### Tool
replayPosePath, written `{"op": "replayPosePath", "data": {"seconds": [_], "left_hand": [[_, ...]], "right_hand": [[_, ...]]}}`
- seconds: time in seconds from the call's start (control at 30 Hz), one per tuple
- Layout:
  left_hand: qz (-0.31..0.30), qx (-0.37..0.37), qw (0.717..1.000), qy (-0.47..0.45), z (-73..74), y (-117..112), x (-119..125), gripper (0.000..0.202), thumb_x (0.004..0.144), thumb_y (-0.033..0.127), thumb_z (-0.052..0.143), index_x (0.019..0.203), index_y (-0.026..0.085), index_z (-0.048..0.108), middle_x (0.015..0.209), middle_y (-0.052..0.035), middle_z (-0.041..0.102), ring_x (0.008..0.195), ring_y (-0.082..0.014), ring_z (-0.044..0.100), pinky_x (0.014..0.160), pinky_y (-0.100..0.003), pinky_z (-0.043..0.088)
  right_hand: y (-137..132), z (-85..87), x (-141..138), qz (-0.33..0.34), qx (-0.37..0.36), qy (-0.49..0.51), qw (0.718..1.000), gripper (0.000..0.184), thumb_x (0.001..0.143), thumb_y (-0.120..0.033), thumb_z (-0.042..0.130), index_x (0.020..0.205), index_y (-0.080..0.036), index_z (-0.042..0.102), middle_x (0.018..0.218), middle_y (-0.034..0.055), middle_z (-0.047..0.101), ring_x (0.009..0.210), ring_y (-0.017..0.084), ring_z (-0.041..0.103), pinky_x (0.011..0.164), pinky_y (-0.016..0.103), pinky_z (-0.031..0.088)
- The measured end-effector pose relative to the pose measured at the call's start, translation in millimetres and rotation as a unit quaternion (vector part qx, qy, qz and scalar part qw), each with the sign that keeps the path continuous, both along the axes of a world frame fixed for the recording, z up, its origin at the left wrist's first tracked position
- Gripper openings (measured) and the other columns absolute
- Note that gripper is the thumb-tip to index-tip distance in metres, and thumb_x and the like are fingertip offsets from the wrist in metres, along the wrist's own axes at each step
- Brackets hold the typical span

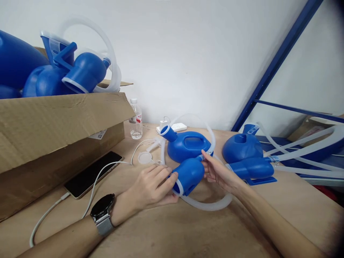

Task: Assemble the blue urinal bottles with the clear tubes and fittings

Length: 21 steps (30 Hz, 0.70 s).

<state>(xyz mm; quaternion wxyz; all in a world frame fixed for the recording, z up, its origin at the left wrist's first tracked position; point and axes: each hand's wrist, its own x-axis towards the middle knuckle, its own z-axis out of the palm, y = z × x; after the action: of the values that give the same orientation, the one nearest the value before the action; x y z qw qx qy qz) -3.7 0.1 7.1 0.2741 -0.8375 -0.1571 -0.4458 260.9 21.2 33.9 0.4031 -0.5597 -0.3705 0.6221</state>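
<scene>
A blue plastic urinal funnel [191, 172] with a white-rimmed mouth is tilted above the table between my hands. My left hand [156, 186] closes round its wide mouth end. At the narrow end, my right hand [215, 171] pinches the joint where a translucent hose [212, 138] meets the funnel. Part of this hose loops below the funnel, and part rises behind it. Just behind stands a blue urinal bottle [178, 145] with a handle and an open, slanted neck. A white cap [145, 157] lies left of the bottle.
An open cardboard box [61, 111] piled with blue urinal parts [86, 70] occupies the left. Near it are a phone [92, 173] on a white cable, a water bottle [136, 120] and a power strip [178, 127]. On the right sit another urinal bottle [242, 147], a second funnel [249, 167] and hoses.
</scene>
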Motion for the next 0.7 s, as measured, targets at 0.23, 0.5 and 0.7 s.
{"op": "replayPosePath", "data": {"seconds": [0.23,0.5,0.7], "left_hand": [[0.012,-0.149,0.986,-0.069,-9.2,-4.9,3.1,0.033,0.090,0.043,0.068,0.109,0.018,0.057,0.080,-0.0038,0.071,0.067,-0.0199,0.071,0.059,-0.029,0.055],[0.016,-0.335,0.925,-0.178,-14.5,-7.0,14.3,0.042,0.065,0.039,0.080,0.087,0.023,0.049,0.067,0.0048,0.064,0.054,-0.0144,0.063,0.049,-0.024,0.047],[-0.008,-0.403,0.890,-0.214,-9.0,-4.9,17.1,0.044,0.063,0.039,0.080,0.087,0.024,0.047,0.065,0.0068,0.062,0.049,-0.0123,0.060,0.045,-0.023,0.047]], "right_hand": [[-4.9,-13.0,-22.7,-0.086,0.107,0.066,0.988,0.055,0.068,-0.060,0.090,0.067,-0.022,0.049,0.052,-0.0067,0.048,0.044,0.008,0.043,0.039,0.019,0.037],[1.6,-20.6,-23.8,-0.146,0.121,0.099,0.977,0.036,0.073,-0.049,0.091,0.077,-0.022,0.069,0.074,0.0022,0.075,0.070,0.019,0.072,0.056,0.025,0.057],[4.7,-19.5,-24.5,-0.149,0.118,0.137,0.972,0.033,0.079,-0.048,0.088,0.083,-0.019,0.072,0.085,0.0071,0.081,0.085,0.024,0.078,0.062,0.028,0.062]]}}
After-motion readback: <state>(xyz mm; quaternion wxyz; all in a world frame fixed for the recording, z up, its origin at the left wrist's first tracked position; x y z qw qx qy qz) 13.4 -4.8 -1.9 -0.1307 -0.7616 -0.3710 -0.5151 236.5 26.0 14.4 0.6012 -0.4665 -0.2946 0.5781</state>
